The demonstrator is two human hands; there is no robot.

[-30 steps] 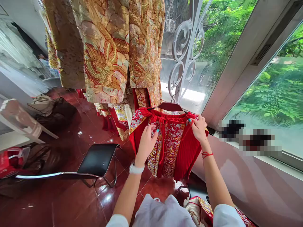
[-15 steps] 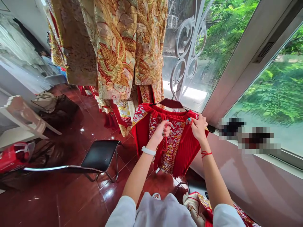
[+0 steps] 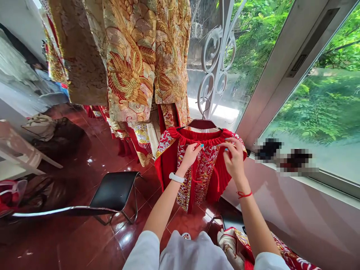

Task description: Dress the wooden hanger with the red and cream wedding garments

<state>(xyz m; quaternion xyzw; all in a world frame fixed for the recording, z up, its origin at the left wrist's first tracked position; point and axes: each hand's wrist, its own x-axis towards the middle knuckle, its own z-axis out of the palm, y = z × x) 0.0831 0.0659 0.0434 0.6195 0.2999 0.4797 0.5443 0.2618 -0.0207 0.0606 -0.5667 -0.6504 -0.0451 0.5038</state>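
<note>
A red embroidered skirt [image 3: 171, 165] hangs from a dark hanger [image 3: 201, 123] in front of the window. My left hand [image 3: 192, 154] pinches a thin red drawstring [image 3: 217, 176] at the skirt's waistband. My right hand [image 3: 234, 156] is at the same waistband just to the right, fingers pinched on the string too. A white band sits on my left wrist and a red thread on my right wrist.
Gold embroidered garments [image 3: 132, 60] hang at upper left. A black stool [image 3: 114, 191] stands on the red tiled floor to the left. A white scrolled metal grille [image 3: 215, 56] and large windows lie ahead; a ledge [image 3: 309, 210] runs along the right. More red fabric [image 3: 284, 255] lies at lower right.
My left hand rose from the skirt's front panel to the waistband. My right hand let go of the skirt's right corner and moved inward; both now pinch the drawstring.
</note>
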